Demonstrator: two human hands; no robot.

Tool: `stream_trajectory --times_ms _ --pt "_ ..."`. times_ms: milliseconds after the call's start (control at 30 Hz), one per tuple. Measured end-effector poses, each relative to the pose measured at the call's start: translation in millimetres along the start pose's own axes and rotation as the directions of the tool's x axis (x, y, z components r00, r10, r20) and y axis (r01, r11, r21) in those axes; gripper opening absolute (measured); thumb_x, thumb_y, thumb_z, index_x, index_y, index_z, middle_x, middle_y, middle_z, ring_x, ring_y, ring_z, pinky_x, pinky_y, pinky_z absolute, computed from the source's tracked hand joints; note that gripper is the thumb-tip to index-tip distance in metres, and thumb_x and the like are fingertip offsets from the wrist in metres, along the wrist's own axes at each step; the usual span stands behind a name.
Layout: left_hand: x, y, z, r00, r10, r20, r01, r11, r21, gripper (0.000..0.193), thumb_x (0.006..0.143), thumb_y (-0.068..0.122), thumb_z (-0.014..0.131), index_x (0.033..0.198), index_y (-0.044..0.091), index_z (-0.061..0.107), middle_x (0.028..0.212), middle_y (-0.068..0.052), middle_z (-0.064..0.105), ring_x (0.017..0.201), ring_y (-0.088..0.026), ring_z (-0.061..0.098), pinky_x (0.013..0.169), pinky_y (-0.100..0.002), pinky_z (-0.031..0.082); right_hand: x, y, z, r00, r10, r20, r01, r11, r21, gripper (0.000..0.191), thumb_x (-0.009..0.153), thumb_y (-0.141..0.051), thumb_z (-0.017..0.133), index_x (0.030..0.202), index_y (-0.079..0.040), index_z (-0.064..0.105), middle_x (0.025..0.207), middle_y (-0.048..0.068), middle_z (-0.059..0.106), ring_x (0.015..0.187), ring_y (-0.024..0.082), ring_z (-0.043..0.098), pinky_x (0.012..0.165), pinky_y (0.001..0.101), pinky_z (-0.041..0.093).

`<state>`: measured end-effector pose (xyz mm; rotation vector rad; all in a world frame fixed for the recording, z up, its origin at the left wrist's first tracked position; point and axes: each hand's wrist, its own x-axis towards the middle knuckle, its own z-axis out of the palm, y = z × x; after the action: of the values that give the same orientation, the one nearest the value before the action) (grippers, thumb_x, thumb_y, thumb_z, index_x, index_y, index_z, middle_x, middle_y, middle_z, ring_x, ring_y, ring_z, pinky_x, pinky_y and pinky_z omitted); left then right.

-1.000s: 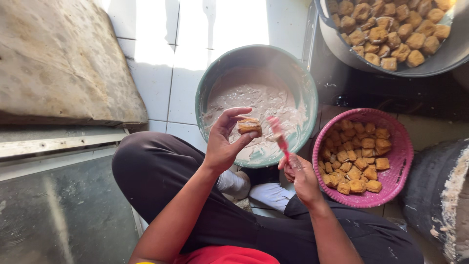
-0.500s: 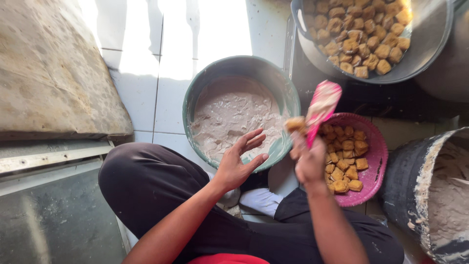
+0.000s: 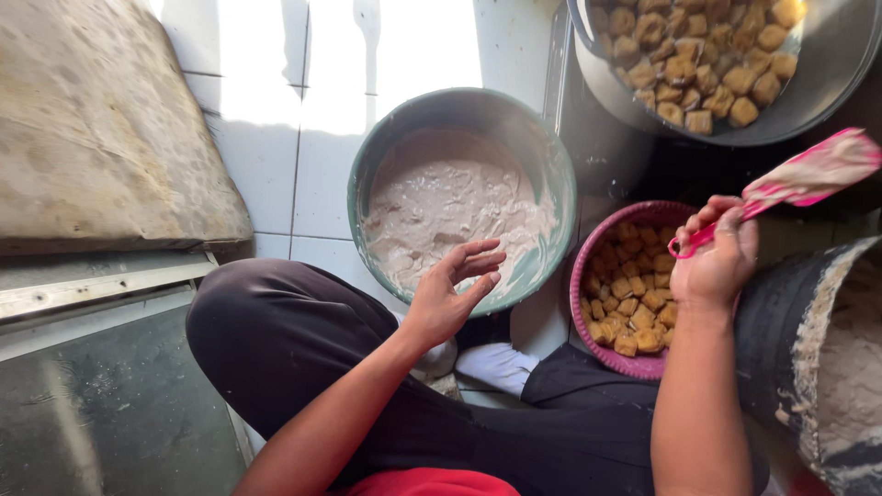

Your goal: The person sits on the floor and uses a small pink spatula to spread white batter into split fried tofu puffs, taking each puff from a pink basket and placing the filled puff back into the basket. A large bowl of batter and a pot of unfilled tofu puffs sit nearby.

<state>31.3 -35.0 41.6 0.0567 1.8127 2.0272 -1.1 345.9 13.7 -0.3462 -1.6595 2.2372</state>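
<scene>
My left hand (image 3: 450, 296) is open, fingers spread, hovering at the near rim of a green bowl (image 3: 551, 197) filled with pale batter (image 3: 450, 207). It holds nothing. My right hand (image 3: 717, 257) is shut on the handle of a pink spatula (image 3: 808, 179) smeared with batter, its blade raised up to the right. Just left of that hand sits a pink basket (image 3: 588, 276) of golden fried tofu cubes (image 3: 629, 294). A large dark pan (image 3: 827, 78) at the top right holds many more tofu cubes (image 3: 698, 55).
I sit cross-legged in dark trousers (image 3: 294, 349) on a white tiled floor (image 3: 303, 119). A worn slab (image 3: 92, 129) lies at the left above a metal-framed pane (image 3: 101, 395). A black batter-crusted bucket (image 3: 808, 358) stands at the right edge.
The tofu piece left my left hand, went to my right hand, and is now gone from it. My right hand swung right with the spatula. My left hand emptied and opened.
</scene>
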Motion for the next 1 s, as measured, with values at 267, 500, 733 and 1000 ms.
stream_trajectory --times_ms 267,500,733,1000 --pt "7 -9 6 1.0 0.009 0.023 -0.008 0.998 -0.055 0.039 0.099 0.008 0.066 0.136 0.0 0.058 0.128 -0.012 0.072 0.124 -0.017 0.067 0.109 -0.032 0.051 -44 59 -52 0.888 0.197 -0.414 -0.401 0.773 -0.492 0.015 0.097 -0.018 0.079 0.105 -0.007 0.072 0.076 -0.008 0.056 0.061 0.006 0.045 0.056 0.0249 0.038" --pt "5 -13 13 1.0 0.012 0.02 -0.01 0.997 -0.08 0.037 0.098 0.007 0.065 0.134 0.0 0.058 0.126 -0.012 0.073 0.123 -0.017 0.068 0.107 -0.031 0.052 -75 93 -49 0.984 0.01 -0.179 -0.179 0.105 -0.978 0.038 0.073 -0.012 0.092 0.108 -0.006 0.077 0.079 0.011 0.069 0.071 0.023 0.062 0.07 0.037 0.051" --pt "8 -12 11 0.998 -0.035 0.043 0.039 0.996 -0.075 0.037 0.097 0.01 0.065 0.133 0.001 0.06 0.124 -0.012 0.074 0.121 -0.017 0.069 0.105 -0.032 0.052 -66 87 -39 0.973 -0.089 -0.213 -0.194 0.185 -0.963 0.02 0.083 -0.011 0.09 0.101 -0.011 0.08 0.075 0.007 0.064 0.068 0.02 0.059 0.064 0.0393 0.048" --pt "0 -10 25 0.999 0.006 0.032 -0.011 0.99 0.14 0.055 0.093 0.016 0.072 0.144 0.013 0.051 0.133 -0.007 0.063 0.115 -0.017 0.065 0.098 -0.032 0.05 -97 22 77 0.969 0.201 0.141 -0.128 0.904 -0.408 0.021 0.089 0.002 0.07 0.109 -0.003 0.068 0.105 0.004 0.073 0.089 0.004 0.069 0.083 0.0192 0.057"
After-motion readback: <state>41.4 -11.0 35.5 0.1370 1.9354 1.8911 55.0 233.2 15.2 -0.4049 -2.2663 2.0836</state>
